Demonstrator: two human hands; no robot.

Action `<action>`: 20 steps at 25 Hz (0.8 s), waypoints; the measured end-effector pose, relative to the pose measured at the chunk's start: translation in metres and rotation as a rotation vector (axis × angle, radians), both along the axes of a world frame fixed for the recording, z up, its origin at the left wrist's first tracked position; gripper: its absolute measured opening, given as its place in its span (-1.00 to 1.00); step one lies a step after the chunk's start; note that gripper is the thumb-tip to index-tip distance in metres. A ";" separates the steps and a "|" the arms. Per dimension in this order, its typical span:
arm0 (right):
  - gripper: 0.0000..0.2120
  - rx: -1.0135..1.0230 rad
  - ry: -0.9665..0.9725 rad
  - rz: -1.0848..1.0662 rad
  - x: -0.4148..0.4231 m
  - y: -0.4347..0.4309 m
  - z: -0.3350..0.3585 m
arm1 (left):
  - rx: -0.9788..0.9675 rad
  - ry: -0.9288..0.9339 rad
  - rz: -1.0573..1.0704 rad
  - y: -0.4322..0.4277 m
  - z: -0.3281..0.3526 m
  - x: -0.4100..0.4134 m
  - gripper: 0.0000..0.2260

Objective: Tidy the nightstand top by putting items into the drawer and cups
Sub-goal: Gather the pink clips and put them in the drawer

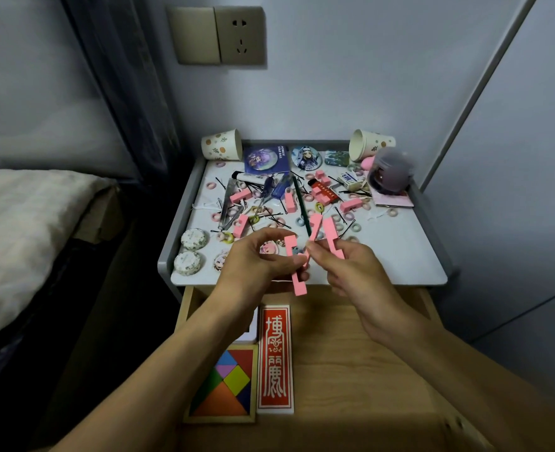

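Fingers [271, 237] of the left hand [253, 259] are curled in, and together with the thumb they pinch a pink notched block [297, 272] about halfway along it. It's a long, matte, square-edged stick in bubblegum pink with rectangular bites cut out of one side. It stands nearly upright, with its lower end hanging past the front edge of the nightstand top [400, 249], over the open drawer [328, 337].

The right hand [351, 272] is just beside it. Its fingers [322, 256] are bent around a pair of pink blocks [332, 236] of the same kind, which fan out up and away from the palm. The tips of the two hands almost meet, but I can't tell if the pieces actually touch.

More loose pink pieces [240, 195] lie on the white top, mixed in with little hair ties, black bobby pins, two blue-handled screwdrivers [274, 189], some round badges and a purple-haired figure head [388, 172]. The left paper cup [222, 148] and the right paper cup [369, 145] are tipped on their sides at the back corners.

In the drawer, a colourful tangram puzzle [220, 383] sits next to a red box with white characters [274, 357]
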State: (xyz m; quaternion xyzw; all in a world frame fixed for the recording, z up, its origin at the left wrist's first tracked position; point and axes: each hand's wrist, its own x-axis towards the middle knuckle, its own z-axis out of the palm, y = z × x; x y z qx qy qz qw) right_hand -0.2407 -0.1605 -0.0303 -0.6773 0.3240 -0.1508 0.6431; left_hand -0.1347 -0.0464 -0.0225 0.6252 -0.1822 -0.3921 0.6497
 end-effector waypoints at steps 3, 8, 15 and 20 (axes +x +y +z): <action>-0.82 0.012 -0.005 0.020 0.003 0.002 0.001 | -0.010 0.002 -0.008 0.001 0.000 -0.001 -0.70; -0.82 -0.220 0.015 0.127 0.003 -0.008 0.001 | -0.035 0.053 0.084 0.001 -0.002 0.003 -0.75; -0.88 -0.429 0.090 0.351 -0.002 -0.003 -0.008 | -0.005 0.100 0.137 0.000 -0.008 0.008 -0.73; -0.84 -0.357 0.025 0.267 -0.003 -0.004 -0.010 | -0.027 0.115 0.141 0.000 -0.009 0.010 -0.74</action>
